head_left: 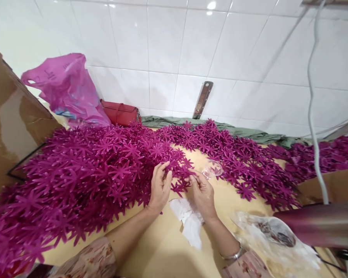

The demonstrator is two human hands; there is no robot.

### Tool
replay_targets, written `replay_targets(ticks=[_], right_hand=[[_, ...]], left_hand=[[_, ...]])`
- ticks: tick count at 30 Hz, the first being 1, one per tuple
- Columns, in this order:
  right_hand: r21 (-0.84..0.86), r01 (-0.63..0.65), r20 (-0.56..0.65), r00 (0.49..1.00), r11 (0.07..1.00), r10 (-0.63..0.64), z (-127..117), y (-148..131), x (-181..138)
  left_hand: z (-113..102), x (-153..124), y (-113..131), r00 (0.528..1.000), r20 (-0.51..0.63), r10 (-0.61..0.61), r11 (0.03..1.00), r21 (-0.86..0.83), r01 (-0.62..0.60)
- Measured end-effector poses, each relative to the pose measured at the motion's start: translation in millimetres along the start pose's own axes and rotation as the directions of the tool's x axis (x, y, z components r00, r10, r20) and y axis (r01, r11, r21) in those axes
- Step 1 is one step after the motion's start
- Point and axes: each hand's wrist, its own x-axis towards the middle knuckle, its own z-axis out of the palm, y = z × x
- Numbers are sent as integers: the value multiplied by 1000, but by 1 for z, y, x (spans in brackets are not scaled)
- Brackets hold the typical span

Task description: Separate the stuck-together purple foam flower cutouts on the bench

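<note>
Magenta star-shaped artificial flower pieces with narrow petals lie in a big heap (104, 173) on the left. My left hand (160, 187) is at the heap's right edge, its thumb and fingers closed on a petal of one flower piece. Close to its right, my right hand (202, 193) pinches a magenta flower piece (187, 174) by a petal between thumb and forefinger. Below the hands, another flower piece (179, 188) rests on the yellowish tabletop (156, 247). A crumpled white tissue (190, 224) lies just under my right hand.
A second strip of flower pieces (249, 166) runs along the back right. Clear plastic rings (213, 169) lie beside it. At right are a clear plastic bag (272, 239) and a purple metallic flask (319, 224). A cardboard box (17, 116), pink bag (69, 88) and red purse (120, 113) stand left.
</note>
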Motion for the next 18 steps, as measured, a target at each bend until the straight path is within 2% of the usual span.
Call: replay_targets(ticks=[5,12,18], right_hand=[[-86,45,22,999,995,-43,-2,8,0],[-225,152,57,988,962,-143,-3,7,2],[-320,243,37,969,916,-244,-4,2,3]], left_hand=[[0,-1,-1,997,22,-69,997,-21,69],[1,-1,-1,996,42,-76,997,-20,77],[0,1,-4,987,123,-107,981,-150,126]])
